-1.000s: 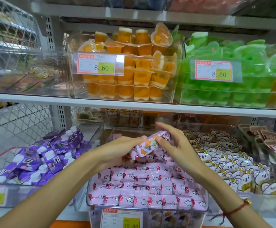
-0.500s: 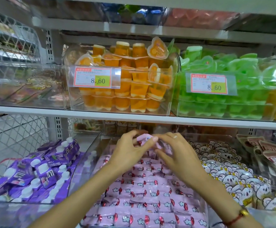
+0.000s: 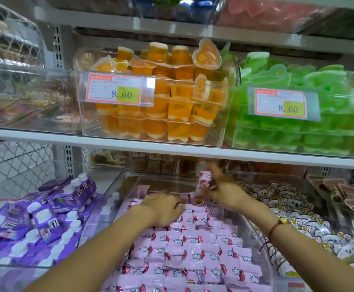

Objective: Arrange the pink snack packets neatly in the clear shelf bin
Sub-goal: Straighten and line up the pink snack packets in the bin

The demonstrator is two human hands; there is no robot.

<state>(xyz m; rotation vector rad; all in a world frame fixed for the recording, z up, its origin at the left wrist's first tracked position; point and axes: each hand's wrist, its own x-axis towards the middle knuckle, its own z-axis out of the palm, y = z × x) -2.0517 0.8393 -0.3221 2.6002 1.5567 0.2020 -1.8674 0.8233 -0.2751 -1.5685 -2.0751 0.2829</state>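
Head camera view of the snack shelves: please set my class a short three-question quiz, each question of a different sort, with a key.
1. True or false: the right hand holds one upright pink cartoon-printed snack packet at the back of the clear plastic shelf bin.
2. Multiple choice: the left hand rests on A) the purple white-capped drink pouches, B) the rows of pink snack packets, C) the orange jelly cups.
3. Fill in: both price tags on the upper shelf, orange and green, read ____.

Key: 1 true; 2 B; 3 8.60
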